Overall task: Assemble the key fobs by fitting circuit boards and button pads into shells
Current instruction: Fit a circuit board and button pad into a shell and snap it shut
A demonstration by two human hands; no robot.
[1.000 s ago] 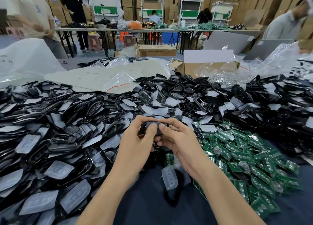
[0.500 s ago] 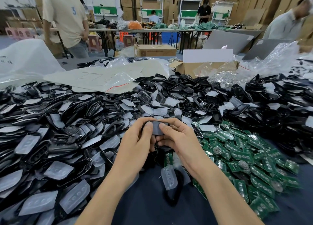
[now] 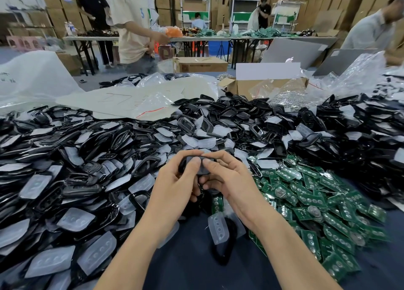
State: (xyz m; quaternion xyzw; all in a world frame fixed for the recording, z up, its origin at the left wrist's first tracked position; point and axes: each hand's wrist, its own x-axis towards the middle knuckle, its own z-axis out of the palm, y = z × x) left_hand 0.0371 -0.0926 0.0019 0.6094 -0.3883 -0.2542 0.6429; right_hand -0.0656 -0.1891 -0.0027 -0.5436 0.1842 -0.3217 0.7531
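Observation:
Both hands hold one black key fob shell (image 3: 202, 168) above the table's middle. My left hand (image 3: 175, 184) grips its left side, thumb pressing on top. My right hand (image 3: 227, 180) grips the right side, with thumb and forefinger on the grey pad set in the shell. A big heap of black shells and translucent button pads (image 3: 72, 180) lies to the left and behind. Green circuit boards (image 3: 317, 206) are piled to the right. One loose button pad (image 3: 218, 227) lies on a black shell ring under my wrists.
A dark blue table top (image 3: 188, 263) shows near me. An open cardboard box (image 3: 262, 86) and plastic bags (image 3: 140, 101) sit behind the heap. A person in a beige shirt (image 3: 131, 25) stands at the back left, another person (image 3: 371, 29) at the right edge.
My hands keep the same shell and have barely shifted; the thumbs press closer together on the pad. The person in the beige shirt has walked rightwards in the background.

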